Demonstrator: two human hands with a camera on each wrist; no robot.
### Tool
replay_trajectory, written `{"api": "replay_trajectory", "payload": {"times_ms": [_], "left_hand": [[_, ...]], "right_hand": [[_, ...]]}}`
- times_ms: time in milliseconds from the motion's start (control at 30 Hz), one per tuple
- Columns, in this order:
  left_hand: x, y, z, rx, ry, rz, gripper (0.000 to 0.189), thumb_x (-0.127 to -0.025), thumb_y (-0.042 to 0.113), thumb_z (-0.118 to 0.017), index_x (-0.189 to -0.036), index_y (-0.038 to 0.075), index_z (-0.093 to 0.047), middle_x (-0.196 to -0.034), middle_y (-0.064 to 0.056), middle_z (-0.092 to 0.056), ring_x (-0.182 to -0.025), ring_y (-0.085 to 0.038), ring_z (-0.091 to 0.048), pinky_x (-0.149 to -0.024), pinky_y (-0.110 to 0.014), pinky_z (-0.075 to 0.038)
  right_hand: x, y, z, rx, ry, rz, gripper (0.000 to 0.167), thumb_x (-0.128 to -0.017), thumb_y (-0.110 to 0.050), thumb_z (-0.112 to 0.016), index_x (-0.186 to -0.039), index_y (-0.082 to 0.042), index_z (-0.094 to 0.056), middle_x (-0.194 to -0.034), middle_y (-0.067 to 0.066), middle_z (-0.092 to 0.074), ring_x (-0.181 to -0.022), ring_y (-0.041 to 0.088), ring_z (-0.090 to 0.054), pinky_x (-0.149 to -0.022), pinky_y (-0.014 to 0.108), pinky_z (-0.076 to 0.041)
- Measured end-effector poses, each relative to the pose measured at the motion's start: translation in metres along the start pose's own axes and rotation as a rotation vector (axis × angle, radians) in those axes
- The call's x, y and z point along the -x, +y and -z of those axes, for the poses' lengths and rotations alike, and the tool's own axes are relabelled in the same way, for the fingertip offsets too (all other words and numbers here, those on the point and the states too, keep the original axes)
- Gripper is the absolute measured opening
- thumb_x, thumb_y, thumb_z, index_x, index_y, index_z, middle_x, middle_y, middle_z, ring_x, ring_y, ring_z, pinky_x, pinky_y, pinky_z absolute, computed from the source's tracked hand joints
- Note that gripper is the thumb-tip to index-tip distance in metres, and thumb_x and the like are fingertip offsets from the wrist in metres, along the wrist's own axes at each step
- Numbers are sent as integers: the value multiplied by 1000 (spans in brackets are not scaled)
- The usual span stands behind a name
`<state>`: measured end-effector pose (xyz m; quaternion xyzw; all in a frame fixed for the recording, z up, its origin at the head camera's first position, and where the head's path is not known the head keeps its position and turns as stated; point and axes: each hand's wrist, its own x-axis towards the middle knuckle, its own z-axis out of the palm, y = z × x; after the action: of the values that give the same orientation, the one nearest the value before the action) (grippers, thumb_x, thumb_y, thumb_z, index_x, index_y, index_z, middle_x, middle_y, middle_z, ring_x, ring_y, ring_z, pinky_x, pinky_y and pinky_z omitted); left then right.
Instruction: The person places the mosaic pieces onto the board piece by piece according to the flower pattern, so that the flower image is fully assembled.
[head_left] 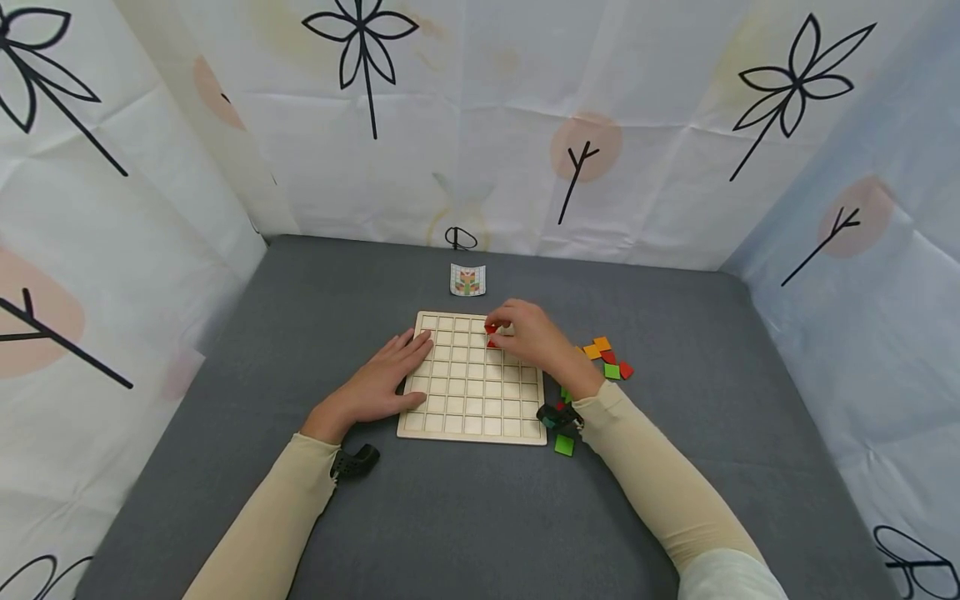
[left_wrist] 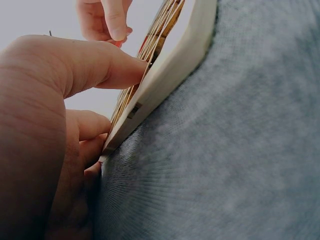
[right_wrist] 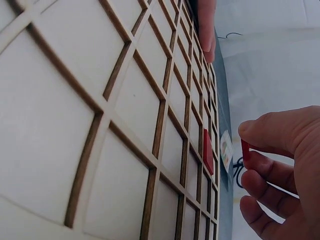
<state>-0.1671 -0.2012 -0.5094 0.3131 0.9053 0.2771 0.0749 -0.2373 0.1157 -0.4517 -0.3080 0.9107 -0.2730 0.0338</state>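
Observation:
A square wooden grid board [head_left: 472, 424] lies on the grey table. My right hand [head_left: 531, 335] is over its far part and pinches a small red tile [right_wrist: 245, 149] between thumb and fingers, held off the surface. Below it, another red tile [right_wrist: 208, 151] sits in a cell of the grid. My left hand [head_left: 381, 377] rests on the board's left edge with fingers extended. In the left wrist view the thumb [left_wrist: 112, 65] touches the rim of the board.
Right of the board lie loose tiles: orange ones [head_left: 602, 343], red ones [head_left: 626, 370] and green ones [head_left: 612, 372]. One green tile [head_left: 564, 446] is by the near right corner. A small card with a coloured pattern [head_left: 468, 281] stands behind the board, before a printed cloth.

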Motion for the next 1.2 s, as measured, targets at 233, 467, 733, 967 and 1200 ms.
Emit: {"api": "replay_trajectory", "payload": {"times_ms": [233,467,733,967,1200], "left_hand": [[-1,0,0,-5,-7,5,90,-105,41,-66,-172,0,-23,-180,-15,-16,-166,-39,-6,-132,-56,-7],[-1,0,-1,-6,-3,10,89,-105,41,-66,-172,1,-23,-180,-15,-16,-166,-38,-6,-132,-56,-7],[0,1,0,4,4,6,89,-104,39,-68,-171,0,-25,-179,-15,-17,-166,-40,-7,-132,-57,-8],[0,1,0,0,-3,8,90,-104,39,-68,-172,1,-24,-180,-14,-17,-166,-38,-6,-132,-57,-8],[0,1,1,6,0,5,90,-104,40,-68,-172,1,-24,-180,-15,-17,-166,-39,-7,-132,-57,-8]], "right_hand": [[-4,-1,-6,14,5,33,15,-101,-9,-79,-114,-4,-82,-111,7,-71,-98,23,-68,-86,38,-59],[-8,-3,-12,54,-18,36,14,-102,-13,-78,-114,-6,-82,-109,7,-71,-95,21,-66,-83,37,-58],[-9,-4,-16,54,-47,33,19,-103,-14,-77,-120,-6,-82,-112,8,-71,-98,23,-66,-84,38,-58],[-11,-4,-20,69,-54,44,19,-103,-13,-76,-120,-6,-82,-112,8,-71,-99,24,-66,-85,38,-58],[-14,-3,-23,84,-67,37,17,-104,-13,-76,-118,-7,-82,-112,7,-70,-100,22,-65,-85,36,-58]]}}
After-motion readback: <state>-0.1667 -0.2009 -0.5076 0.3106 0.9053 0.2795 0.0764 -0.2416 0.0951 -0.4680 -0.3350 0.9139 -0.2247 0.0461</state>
